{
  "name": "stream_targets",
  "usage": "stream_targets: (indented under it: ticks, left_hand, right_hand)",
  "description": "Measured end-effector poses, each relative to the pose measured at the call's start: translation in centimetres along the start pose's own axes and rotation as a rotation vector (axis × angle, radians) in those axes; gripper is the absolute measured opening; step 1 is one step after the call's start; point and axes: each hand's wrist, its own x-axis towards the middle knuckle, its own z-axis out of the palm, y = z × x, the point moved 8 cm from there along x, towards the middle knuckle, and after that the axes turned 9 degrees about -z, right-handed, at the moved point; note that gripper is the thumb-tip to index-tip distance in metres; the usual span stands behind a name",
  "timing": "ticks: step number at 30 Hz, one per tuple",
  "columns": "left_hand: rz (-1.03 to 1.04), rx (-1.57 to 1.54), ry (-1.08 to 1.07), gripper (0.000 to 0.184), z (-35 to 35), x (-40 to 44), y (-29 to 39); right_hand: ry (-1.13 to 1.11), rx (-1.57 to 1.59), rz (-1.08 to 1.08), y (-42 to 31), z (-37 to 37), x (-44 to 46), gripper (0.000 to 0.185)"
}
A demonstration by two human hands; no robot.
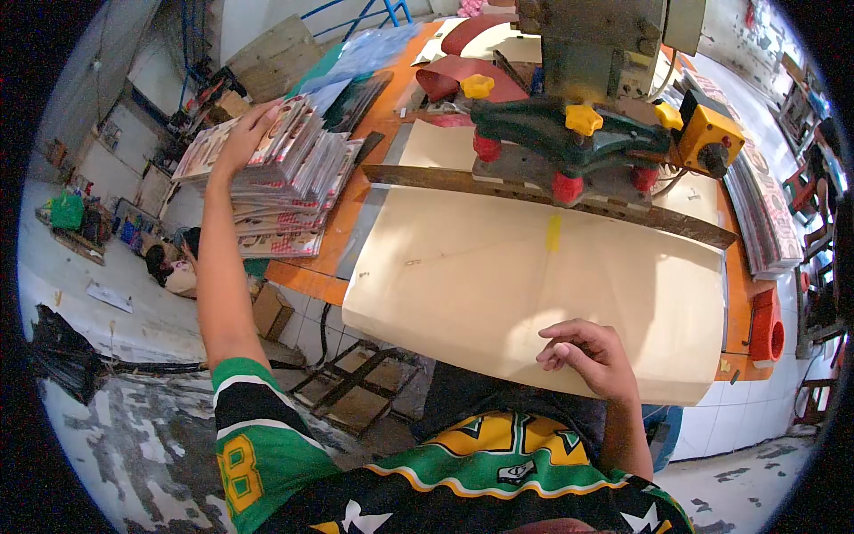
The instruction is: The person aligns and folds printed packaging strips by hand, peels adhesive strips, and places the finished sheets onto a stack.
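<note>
My left hand [252, 135] reaches out to the left and lies on top of a tall stack of printed flat packs [302, 173], fingers stretched over the upper ones. The stack leans a little and its layers are uneven. My right hand [587, 354] hovers over or rests lightly on the front edge of a cream sheet [463, 285]; I cannot tell which. Its fingers are loosely bent and hold nothing. Beyond the sheet stands a press head [569, 142] with yellow star knobs and red feet. A long metal bar [534, 198] runs across beneath it.
A yellow control box [712, 138] with a black knob hangs at the press's right. More printed packs [765, 214] are piled on the right side. A red tape dispenser-like object [766, 329] sits at the right edge. Clear plastic film [374, 49] lies behind the left stack. Another person [178, 267] is low at the far left.
</note>
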Motion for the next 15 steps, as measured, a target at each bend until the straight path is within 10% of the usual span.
stream_targets:
  ticks: [15]
  left_hand:
    - [-0.034, -0.033, 0.034, 0.05, -1.0, 0.4, -0.8]
  right_hand:
    - [0.001, -0.01, 0.013, -0.1, -0.1, 0.0, 0.024]
